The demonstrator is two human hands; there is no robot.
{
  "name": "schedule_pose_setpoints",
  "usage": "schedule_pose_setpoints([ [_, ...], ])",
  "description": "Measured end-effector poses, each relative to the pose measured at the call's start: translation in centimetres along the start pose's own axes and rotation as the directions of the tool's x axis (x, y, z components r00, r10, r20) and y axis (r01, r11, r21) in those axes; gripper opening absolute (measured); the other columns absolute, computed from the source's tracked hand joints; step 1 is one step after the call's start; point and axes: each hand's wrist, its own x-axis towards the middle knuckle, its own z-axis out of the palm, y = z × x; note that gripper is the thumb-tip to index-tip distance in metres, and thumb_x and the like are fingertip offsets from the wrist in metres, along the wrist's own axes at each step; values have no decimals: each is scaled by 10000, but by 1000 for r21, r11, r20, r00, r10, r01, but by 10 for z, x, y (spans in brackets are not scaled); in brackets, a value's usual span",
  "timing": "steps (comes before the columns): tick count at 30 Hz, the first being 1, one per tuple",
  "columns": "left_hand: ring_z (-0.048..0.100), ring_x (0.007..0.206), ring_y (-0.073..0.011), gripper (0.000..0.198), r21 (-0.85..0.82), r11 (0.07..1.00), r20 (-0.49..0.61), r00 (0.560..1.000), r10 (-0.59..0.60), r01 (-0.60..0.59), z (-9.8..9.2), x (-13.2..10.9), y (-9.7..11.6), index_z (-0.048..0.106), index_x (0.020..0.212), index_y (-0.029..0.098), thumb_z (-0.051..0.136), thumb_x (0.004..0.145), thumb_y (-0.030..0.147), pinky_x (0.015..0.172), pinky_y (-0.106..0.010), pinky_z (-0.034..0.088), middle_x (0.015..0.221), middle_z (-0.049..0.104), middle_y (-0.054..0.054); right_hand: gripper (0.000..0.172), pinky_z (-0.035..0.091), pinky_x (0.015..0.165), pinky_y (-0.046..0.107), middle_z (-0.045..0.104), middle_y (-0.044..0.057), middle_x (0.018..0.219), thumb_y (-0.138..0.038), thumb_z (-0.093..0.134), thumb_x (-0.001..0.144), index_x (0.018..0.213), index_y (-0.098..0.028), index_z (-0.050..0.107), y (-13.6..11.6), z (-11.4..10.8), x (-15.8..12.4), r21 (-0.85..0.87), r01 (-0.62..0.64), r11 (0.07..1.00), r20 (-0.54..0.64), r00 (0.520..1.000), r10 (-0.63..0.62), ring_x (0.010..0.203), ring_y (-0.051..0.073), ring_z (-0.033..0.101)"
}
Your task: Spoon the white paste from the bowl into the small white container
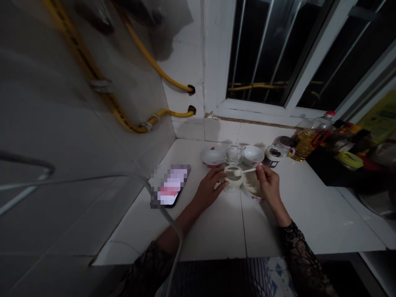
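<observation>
White-rimmed jar (233, 184) stands on the counter among the bowls, and our left hand (210, 187) braces its left side, thumb and fingers narrowly parted at the rim. Our right hand (269, 183) pinches a white spoon (248, 170) by its handle, the tip over the jar's mouth. We would do well to brace firmly, hold the spoon level and shed any loose excess above the jar; whether it carries a load, we cannot tell. A food bowl (255, 197) with pale contents sits just beside the jar, partly behind our right hand. Our white-tiled counter (204, 231) bears a lit phone (170, 187) on the left and an oil jug (302, 146) on the right, near a barred window (266, 53); the room is dim.
</observation>
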Motion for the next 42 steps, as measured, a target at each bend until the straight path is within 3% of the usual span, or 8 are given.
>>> schedule_pose_setpoints([
  [3, 628, 1066, -204, 159, -3, 1000, 15, 1000, -9, 9, 1, 0, -2, 618, 1054, 214, 561, 930, 297, 776, -322, 597, 1187, 601, -106, 401, 389, 602, 246, 613, 44, 684, -470, 427, 940, 725, -199, 629, -7, 3, -8, -159, 298, 941, 243, 936, -255, 629, 144, 533],
  [5, 622, 1082, -209, 165, -3, 1000, 18, 1000, -11, 11, 1, -1, -2, 618, 1061, 215, 563, 929, 298, 776, -320, 595, 1190, 602, -105, 400, 398, 624, 249, 639, 61, 724, -455, 405, 956, 767, -202, 652, -9, 1, -9, -173, 369, 913, 315, 899, -304, 655, 150, 555],
  [10, 626, 1076, -215, 164, 7, 1000, 12, 1000, -9, 9, 0, -1, -3, 617, 1056, 215, 558, 932, 306, 798, -346, 594, 1182, 603, -108, 465, 373, 587, 251, 552, 11, 613, -538, 404, 930, 675, -194, 586, -4, -18, -3, -161, 118, 980, 41, 993, -113, 588, 138, 490],
  [14, 633, 1066, -215, 172, 1, 1000, 14, 1000, -12, 12, -1, -1, -1, 617, 1062, 216, 558, 931, 310, 768, -333, 603, 1184, 602, -111, 463, 347, 569, 260, 553, 10, 564, -565, 420, 869, 636, -194, 570, 14, -39, 6, -219, -104, 970, -98, 992, 84, 575, 149, 480],
  [19, 636, 1068, -212, 163, -3, 1000, 11, 1000, -12, 12, -1, 0, 1, 620, 1049, 210, 556, 933, 305, 770, -324, 601, 1180, 605, -111, 418, 329, 579, 279, 595, 44, 554, -511, 413, 819, 599, -201, 585, 34, -53, 13, -385, -198, 901, -116, 979, 166, 579, 173, 508],
  [26, 622, 1104, -218, 153, 9, 1000, 6, 1000, -9, 9, -1, 0, 0, 623, 1046, 210, 567, 924, 285, 774, -318, 602, 1186, 601, -110, 395, 314, 575, 269, 663, 66, 639, -480, 402, 831, 639, -210, 618, 33, -30, 10, -479, -128, 868, 19, 988, 156, 613, 173, 547],
  [30, 618, 1108, -221, 157, -5, 1000, 7, 1000, -17, 17, 0, -1, -1, 624, 1049, 213, 570, 922, 289, 781, -327, 603, 1188, 603, -109, 421, 321, 563, 261, 644, 53, 593, -503, 405, 831, 632, -210, 632, 34, -25, 8, -419, -115, 901, 67, 985, 157, 598, 169, 541],
  [42, 621, 1102, -219, 155, 0, 1000, 7, 1000, -11, 11, 0, 0, 0, 626, 1043, 211, 571, 920, 289, 771, -318, 605, 1179, 605, -112, 388, 311, 519, 264, 508, -5, 456, -525, 495, 700, 517, -195, 581, 34, -35, 14, -87, -328, 941, -36, 945, 326, 489, 132, 428],
])
